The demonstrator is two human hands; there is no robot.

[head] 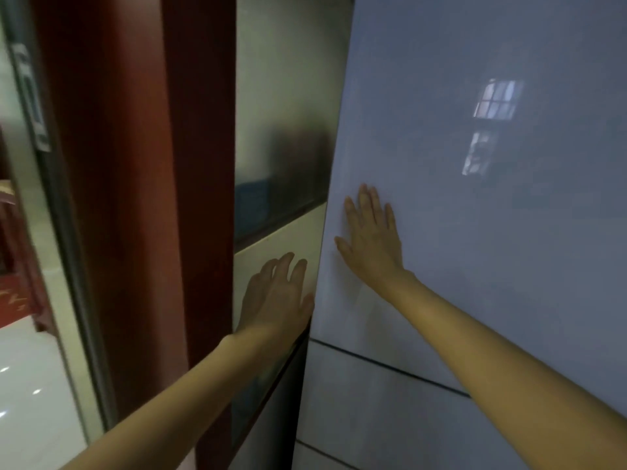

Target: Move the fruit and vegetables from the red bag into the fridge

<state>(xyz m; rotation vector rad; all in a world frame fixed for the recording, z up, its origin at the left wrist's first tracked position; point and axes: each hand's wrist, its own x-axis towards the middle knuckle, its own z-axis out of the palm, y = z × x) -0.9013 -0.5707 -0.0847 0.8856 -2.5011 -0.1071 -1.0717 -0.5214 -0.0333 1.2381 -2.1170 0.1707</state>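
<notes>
Pressing flat, empty right hand [371, 237] on glossy grey fridge door [475, 232]; open left hand [278, 293] at its edge risks pinching.

The fridge door [475, 232] looks smooth and glossy, the door frame [135, 198] reddish polished wood, the floor [30, 385] shiny.

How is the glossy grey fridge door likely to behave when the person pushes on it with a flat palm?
The fridge door will probably swing as one stiff panel, since it looks flat and rigid. Its glossy face, which mirrors a window, may let the right hand slide a little. Pressing near the edge, by the left hand, likely gives good leverage.
</notes>
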